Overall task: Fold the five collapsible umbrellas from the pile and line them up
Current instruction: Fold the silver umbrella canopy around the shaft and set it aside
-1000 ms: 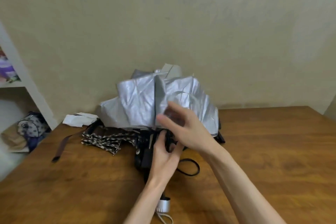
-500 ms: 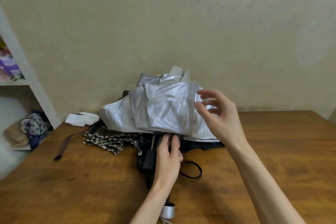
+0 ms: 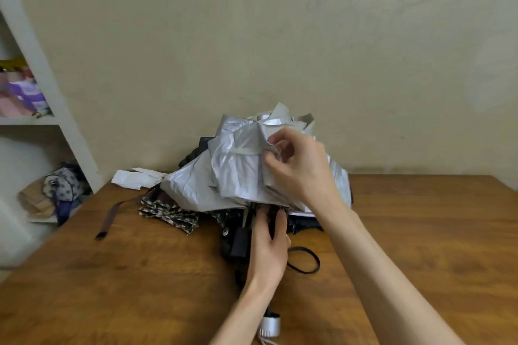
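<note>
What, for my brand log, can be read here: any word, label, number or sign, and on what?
No text is readable anywhere in this view.
On the silver umbrella: no print shows on the canopy.
On its silver grip: no marking visible.
On the coloured packages on the white shelf: too blurred to read.

The left hand is low at centre frame, its forearm rising from the bottom edge, fingers curled round the shaft of the silver umbrella. The right hand is just above it, forearm entering from the lower right, bent fingertips pinching the canopy.
</note>
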`<act>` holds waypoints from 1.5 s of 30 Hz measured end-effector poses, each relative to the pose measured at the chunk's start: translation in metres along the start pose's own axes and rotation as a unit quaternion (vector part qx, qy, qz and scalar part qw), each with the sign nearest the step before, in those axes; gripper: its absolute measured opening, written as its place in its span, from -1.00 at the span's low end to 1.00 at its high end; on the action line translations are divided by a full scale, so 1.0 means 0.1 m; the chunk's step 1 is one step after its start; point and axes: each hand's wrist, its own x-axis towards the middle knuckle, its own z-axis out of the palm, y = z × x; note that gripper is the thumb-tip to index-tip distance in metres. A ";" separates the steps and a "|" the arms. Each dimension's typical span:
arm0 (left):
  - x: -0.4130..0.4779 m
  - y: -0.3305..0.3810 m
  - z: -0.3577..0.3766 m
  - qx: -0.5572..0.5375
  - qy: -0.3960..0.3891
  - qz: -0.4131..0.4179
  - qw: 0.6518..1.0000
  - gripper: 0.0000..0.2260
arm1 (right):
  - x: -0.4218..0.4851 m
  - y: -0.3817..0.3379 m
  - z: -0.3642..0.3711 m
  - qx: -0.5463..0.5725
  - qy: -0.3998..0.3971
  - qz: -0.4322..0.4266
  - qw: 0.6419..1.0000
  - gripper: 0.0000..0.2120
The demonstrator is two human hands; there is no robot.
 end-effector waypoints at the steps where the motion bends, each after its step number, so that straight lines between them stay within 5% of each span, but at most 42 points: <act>1: -0.01 0.01 0.00 -0.008 -0.006 0.003 1.000 -0.82 | 0.00 0.04 -0.02 0.034 0.002 0.024 0.999 -0.94; 6: -0.03 0.04 0.02 -0.027 -0.017 -0.007 0.999 -0.86 | -0.05 0.18 -0.17 0.270 0.006 0.140 0.952 -0.75; 9: -0.05 0.05 0.03 -0.038 -0.022 -0.013 0.999 -0.88 | -0.06 0.15 -0.14 0.314 -0.019 0.121 0.942 -0.76; 14: -0.08 0.13 0.00 -0.052 -0.022 -0.002 0.998 -0.70 | -0.04 0.13 0.05 0.182 -0.204 -0.014 0.962 -0.68; 16: -0.08 0.17 -0.01 -0.073 -0.010 -0.019 0.997 -0.67 | -0.05 0.18 0.07 0.158 -0.222 -0.041 0.961 -0.63; 22: -0.06 0.26 -0.01 -0.111 -0.014 -0.079 0.991 -0.67 | -0.08 0.26 0.04 0.257 -0.052 -0.018 0.965 -0.80; 25: -0.09 0.27 -0.02 -0.104 -0.012 -0.084 0.991 -0.68 | -0.08 0.36 0.05 0.007 0.083 -0.090 0.993 -0.70; 28: -0.11 0.30 -0.02 -0.110 -0.013 -0.080 0.991 -0.72 | -0.09 0.42 0.13 -0.129 0.079 -0.037 0.988 -0.28; 30: -0.11 0.32 -0.03 -0.117 -0.016 -0.081 0.990 -0.70 | -0.10 0.44 0.18 -0.090 0.047 -0.031 0.994 -0.17; 33: -0.13 0.34 -0.05 -0.126 -0.018 -0.072 0.989 -0.68 | -0.15 0.43 0.16 0.044 -0.008 -0.078 0.996 -0.25; 36: -0.08 0.33 -0.09 -0.146 -0.010 -0.068 0.987 -0.63 | -0.20 0.49 0.01 0.107 0.077 -0.096 0.987 -0.52; 39: -0.03 0.30 -0.11 -0.159 -0.017 -0.073 0.984 -0.55 | -0.21 0.71 -0.19 0.068 0.150 -0.027 0.986 -0.56; 45: -0.02 0.32 -0.13 -0.114 -0.012 -0.017 0.993 -0.61 | -0.19 1.04 -0.57 0.101 0.084 0.239 0.962 -0.23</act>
